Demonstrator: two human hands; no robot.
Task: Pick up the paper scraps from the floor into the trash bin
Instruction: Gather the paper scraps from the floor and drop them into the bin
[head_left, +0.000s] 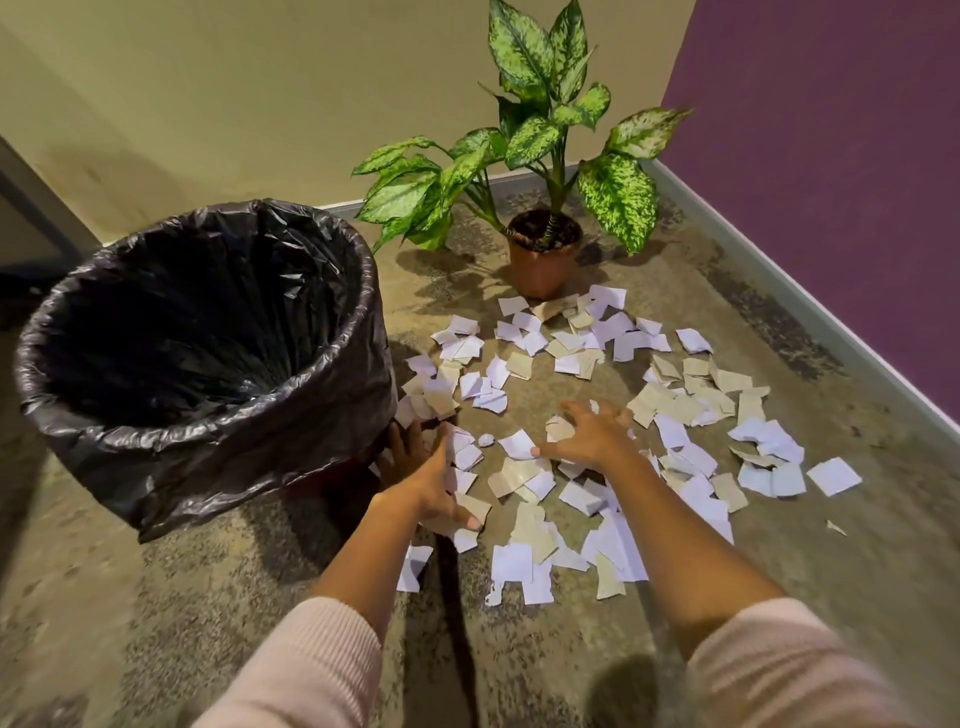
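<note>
Dozens of paper scraps (670, 405) are left on the floor (208, 597), none is seen in the trash bin (208, 436), and the left grip (423, 478) and right grip (592, 436) are laid spread-fingered on them.

floor (156, 597) concrete | on it: paper scraps (514, 561), trash bin (208, 447), plant pot (540, 265)

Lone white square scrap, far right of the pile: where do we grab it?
White scrap lies flat on the floor, clear of its neighbours. Likely best from above, pinching a free corner; no edge stands up. Right hand is nearer.
</note>
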